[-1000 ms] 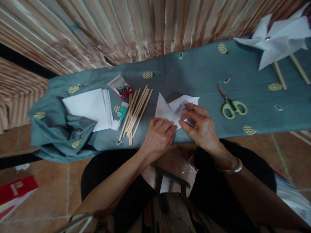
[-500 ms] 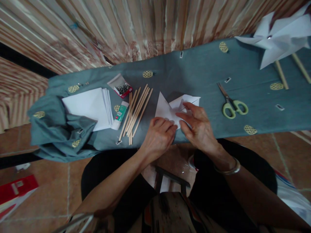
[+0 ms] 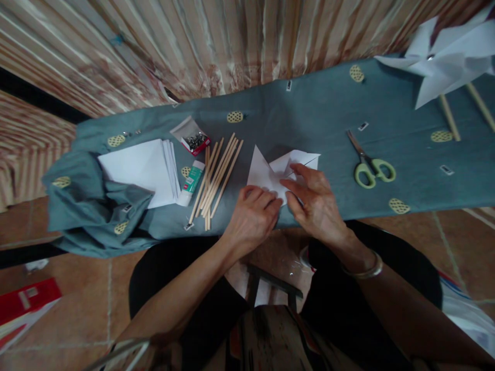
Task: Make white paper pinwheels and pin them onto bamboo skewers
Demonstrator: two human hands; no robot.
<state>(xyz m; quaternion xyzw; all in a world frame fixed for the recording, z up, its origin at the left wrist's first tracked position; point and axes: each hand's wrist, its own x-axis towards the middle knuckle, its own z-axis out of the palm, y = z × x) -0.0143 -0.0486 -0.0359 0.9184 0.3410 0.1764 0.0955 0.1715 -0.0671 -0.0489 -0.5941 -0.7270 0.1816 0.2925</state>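
A cut and partly folded sheet of white paper (image 3: 261, 170) lies in front of me, one pointed corner standing out at its far left and a slit flap at its right. My left hand (image 3: 255, 208) has its fingers curled together on the paper's near edge, pressing it. From the right, my right hand (image 3: 312, 198) grips the folded flap with bent fingers and thumb; its fingertips rest near the middle of the sheet. What lies under both hands is hidden. Right of them are green-handled scissors (image 3: 371, 167), blades pointing away.
Left of the paper lie several wooden sticks (image 3: 220, 178), a glue tube (image 3: 191, 183), an opened box of metal pins (image 3: 194, 140) and a stack of white paper (image 3: 135, 170). White paper pinwheels (image 3: 444, 64) on sticks occupy the far right. A green cloth (image 3: 266, 118) covers the table.
Almost nothing differs. Both hands stay on the paper in nearly the same pose, and the whole view has shifted very slightly.
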